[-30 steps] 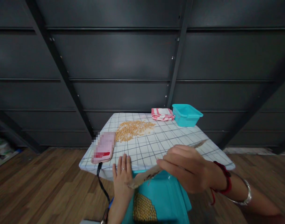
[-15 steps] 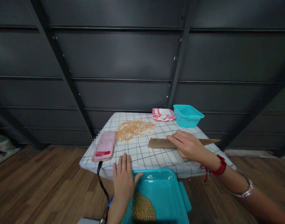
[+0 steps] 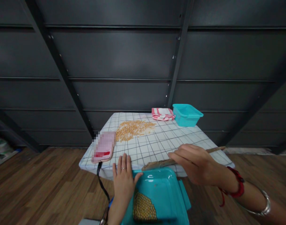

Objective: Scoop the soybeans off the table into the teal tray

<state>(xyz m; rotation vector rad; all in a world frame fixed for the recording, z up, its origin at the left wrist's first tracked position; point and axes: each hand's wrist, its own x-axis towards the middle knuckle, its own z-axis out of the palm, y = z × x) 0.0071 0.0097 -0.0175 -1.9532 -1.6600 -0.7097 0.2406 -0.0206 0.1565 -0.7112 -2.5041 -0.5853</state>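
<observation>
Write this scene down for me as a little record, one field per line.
Left hand: open, at the left side of the large teal bin
Right hand: gripping a flat brown strip, one end near the bin's far rim
In the bin: small yellowish grains
On the checked tablecloth: scattered pale grains; pink item, partly pixelated; folded striped cloth; smaller turquoise bin

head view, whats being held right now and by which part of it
The right hand grips a thin brown strip around its middle, both ends sticking out. The left hand lies open at the edge of the teal bin, with no grip visible.
</observation>
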